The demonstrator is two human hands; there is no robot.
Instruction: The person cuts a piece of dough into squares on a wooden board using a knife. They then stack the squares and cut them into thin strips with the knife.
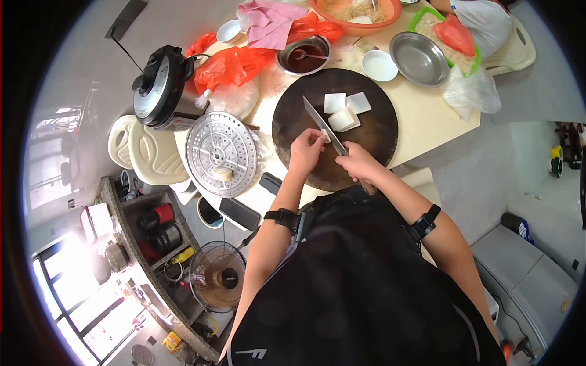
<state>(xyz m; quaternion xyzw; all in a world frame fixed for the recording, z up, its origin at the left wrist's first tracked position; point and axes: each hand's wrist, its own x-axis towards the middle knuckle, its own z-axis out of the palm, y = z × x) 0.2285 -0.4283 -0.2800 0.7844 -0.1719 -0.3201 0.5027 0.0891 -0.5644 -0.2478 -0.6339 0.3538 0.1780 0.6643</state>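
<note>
Dark round board (pixel 375 143) on pale table (pixel 424 119)

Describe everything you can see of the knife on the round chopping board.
The knife has a long, narrow, grey metal-looking blade, its tip pointing away from the person over the dark round chopping board. The right hand grips its handle, mostly hidden. The blade sits against a small white piece pinched by the left hand.

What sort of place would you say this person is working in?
Probably a home kitchen: a round chopping board, the cleaver in the right hand, an electric cooker and a steamer rack.
</note>
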